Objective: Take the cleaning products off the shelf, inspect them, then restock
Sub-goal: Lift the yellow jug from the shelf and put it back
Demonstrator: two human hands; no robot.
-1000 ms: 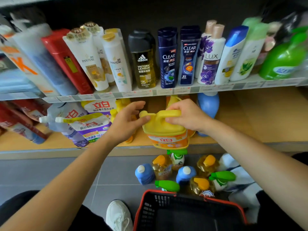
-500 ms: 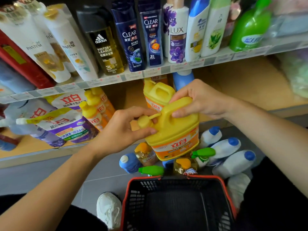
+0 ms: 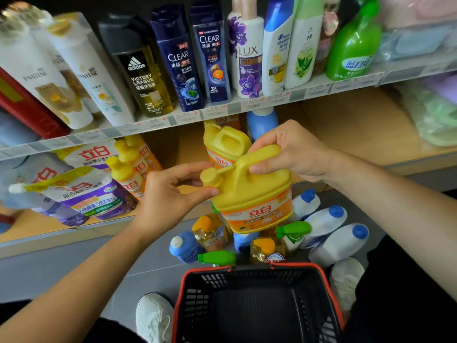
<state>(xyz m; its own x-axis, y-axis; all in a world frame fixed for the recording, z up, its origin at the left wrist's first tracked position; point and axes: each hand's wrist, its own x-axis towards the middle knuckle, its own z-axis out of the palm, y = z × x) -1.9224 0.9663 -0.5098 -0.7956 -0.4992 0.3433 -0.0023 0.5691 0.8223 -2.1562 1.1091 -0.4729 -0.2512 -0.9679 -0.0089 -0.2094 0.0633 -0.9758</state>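
Right now, head view only. The yellow jug (image 3: 249, 191) is in mid-air, just in front of the lower shelf (image 3: 358, 134) front edge and above the bottles on the floor (image 3: 74, 273), tipped w/ its cap (image 3: 210, 177) toward the left. The right grip (image 3: 294, 152) is curled round the jug's handle from above. The left grip (image 3: 170, 194) pinches at the cap and neck, thumb under, fingers over. Prob. the inspect step: checking the cap seal.

Risks:
- If the cap gets loosened while the jug is tipped, liquid could run out onto the floor bottles and the basket (image 3: 329, 288).
- The weight hangs off one handle hold; a slip drops the jug onto the green-trigger sprayer (image 3: 294, 230) and the white bottles (image 3: 329, 224) right below.
- Restocking could knock the second yellow jug (image 3: 226, 142), which stands near the shelf's front edge.

Hard to see:
- Can't tell whether the cap is tight or turned, since the fingers cover the neck.
- The jug's base and back label are out of sight.
- A blue bottle behind the second jug is mostly hidden.
- Pouches at the lower shelf's left end are blurred, and the upper-shelf bottle tops and the basket's near side are cut off.
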